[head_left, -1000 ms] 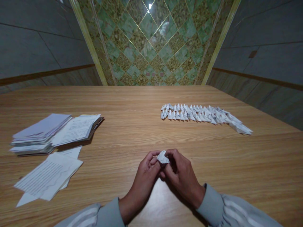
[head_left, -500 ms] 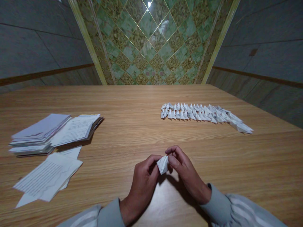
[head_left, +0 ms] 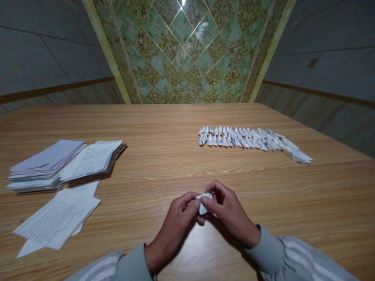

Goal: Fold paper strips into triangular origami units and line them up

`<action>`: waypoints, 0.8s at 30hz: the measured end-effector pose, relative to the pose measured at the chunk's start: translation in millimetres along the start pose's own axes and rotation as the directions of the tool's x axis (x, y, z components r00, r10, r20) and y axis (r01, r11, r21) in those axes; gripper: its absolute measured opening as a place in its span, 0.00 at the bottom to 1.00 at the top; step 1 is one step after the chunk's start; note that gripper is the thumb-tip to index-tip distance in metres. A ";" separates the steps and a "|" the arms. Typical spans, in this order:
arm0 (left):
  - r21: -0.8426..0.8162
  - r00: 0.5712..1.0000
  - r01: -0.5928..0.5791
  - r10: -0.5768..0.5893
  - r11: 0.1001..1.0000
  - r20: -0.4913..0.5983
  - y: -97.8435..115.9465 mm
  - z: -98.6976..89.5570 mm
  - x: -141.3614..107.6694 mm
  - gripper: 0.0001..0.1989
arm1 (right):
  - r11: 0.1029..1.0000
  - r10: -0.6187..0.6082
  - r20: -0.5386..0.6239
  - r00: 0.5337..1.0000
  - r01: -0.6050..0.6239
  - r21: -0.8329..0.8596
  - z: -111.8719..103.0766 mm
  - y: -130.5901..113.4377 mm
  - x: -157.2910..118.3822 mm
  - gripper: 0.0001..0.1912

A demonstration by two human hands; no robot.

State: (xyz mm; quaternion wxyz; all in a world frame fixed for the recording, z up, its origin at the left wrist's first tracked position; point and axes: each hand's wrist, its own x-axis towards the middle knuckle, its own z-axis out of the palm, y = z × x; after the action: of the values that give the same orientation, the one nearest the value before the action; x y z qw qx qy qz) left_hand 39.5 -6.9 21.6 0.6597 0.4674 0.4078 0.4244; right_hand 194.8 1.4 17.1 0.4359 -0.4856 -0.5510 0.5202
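Observation:
A small folded white paper piece (head_left: 204, 205) is held between both hands, above the near middle of the table. My left hand (head_left: 179, 223) pinches its left side with thumb and fingers. My right hand (head_left: 230, 210) grips it from the right, the thumb lying over its front and the fingers bent behind it. The hands partly cover the paper, so its full shape is hidden.
Two rows of folded white paper pieces (head_left: 234, 139) stand at the right back of the wooden table (head_left: 158, 156). Stacked papers (head_left: 48, 160) lie at the left, with loose printed sheets (head_left: 58, 216) nearer. Walls rise beyond the table.
My right thumb has moved left onto the front of the folded paper, and the paper has turned and looks flatter. My left thumb now presses on its left edge.

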 end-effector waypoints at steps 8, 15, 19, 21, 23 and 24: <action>-0.032 0.997 0.072 -0.072 0.997 0.002 -11.9 -3.4 4.5 0.16 | 0.995 -0.016 0.069 0.998 0.009 0.099 -6.0 -2.3 0.8 0.16; 0.010 0.997 0.060 -0.060 0.998 -0.051 -15.0 -4.2 3.5 0.15 | 0.998 -0.020 0.076 0.997 0.015 0.065 -8.0 -2.0 0.1 0.16; 0.059 0.997 0.047 -0.043 0.997 -0.070 -16.9 -3.7 2.6 0.16 | 0.998 -0.064 0.011 0.998 0.064 0.030 -5.6 -0.3 -0.3 0.17; 0.065 0.996 0.040 -0.035 0.997 -0.077 -16.3 -3.3 1.9 0.16 | 0.997 -0.076 -0.001 0.997 0.076 0.029 -5.6 0.6 -0.1 0.17; 0.048 0.996 0.038 -0.034 0.998 -0.079 -15.7 -3.4 1.4 0.15 | 0.996 -0.085 -0.010 0.996 0.085 0.038 -6.6 0.8 0.4 0.17; 0.036 0.996 0.040 -0.037 0.999 -0.076 -15.6 -3.6 1.1 0.15 | 0.995 -0.087 -0.013 0.996 0.087 0.043 -7.3 0.6 0.6 0.17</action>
State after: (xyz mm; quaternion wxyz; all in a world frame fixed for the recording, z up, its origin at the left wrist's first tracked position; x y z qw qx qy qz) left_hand 39.2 -8.0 5.5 0.6431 0.4553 0.4492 0.4211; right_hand 202.0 3.1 17.1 0.4719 -0.4543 -0.5575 0.5099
